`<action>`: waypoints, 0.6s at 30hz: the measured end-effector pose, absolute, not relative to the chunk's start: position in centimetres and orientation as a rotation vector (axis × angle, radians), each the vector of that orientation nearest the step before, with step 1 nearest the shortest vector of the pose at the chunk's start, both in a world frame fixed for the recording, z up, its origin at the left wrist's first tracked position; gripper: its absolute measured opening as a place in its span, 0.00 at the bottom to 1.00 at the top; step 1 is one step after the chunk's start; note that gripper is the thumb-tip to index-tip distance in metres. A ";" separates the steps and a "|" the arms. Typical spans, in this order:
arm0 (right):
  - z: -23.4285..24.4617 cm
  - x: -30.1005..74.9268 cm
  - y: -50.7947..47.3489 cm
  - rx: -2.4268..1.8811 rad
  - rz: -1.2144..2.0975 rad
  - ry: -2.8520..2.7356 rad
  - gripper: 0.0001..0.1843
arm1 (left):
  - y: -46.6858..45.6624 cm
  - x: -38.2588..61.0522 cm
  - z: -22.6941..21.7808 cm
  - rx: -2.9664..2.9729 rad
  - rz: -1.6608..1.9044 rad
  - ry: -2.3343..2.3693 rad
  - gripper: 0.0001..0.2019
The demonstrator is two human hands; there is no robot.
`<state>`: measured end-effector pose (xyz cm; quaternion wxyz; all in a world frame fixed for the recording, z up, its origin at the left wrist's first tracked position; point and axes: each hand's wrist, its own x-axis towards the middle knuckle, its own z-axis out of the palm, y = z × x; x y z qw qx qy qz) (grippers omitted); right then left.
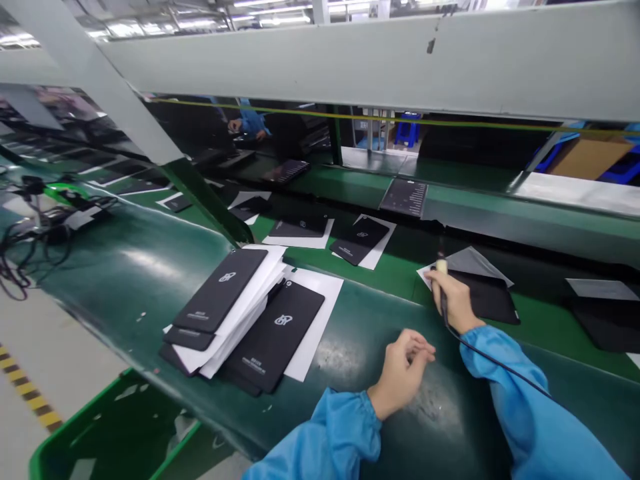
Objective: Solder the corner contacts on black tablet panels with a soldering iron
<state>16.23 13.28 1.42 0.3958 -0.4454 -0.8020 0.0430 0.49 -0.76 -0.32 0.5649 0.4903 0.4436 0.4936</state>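
My right hand (454, 299) is closed round a corded pen-like tool (442, 275), its tip down by the left end of a black cover (487, 297) that lies on a white sheet on the belt. The tool's black cable (500, 363) runs back over my blue sleeve. My left hand (404, 373) hovers over the worn green surface with its fingers curled and pinched together; what they hold, if anything, is too small to see. To the left lies a fanned stack of black covers and white sheets (245, 313).
More black covers on white sheets (360, 240) lie along the green conveyor belt (390, 273). A dark panel (405, 197) rests on the far side. A green bin (115, 433) sits lower left. A tangle of cables (35, 233) is at far left. Another person's hands (245, 123) work beyond.
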 end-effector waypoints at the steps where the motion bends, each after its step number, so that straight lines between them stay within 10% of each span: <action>1: 1.6 14.7 14.3 -1.114 0.119 -2.065 0.16 | -0.9 0.7 -0.4 1.180 1.132 1.033 0.04; 18: -1.0 -0.7 22.0 -1.231 0.044 -2.555 0.21 | -1.3 0.0 1.5 1.145 1.156 1.022 0.12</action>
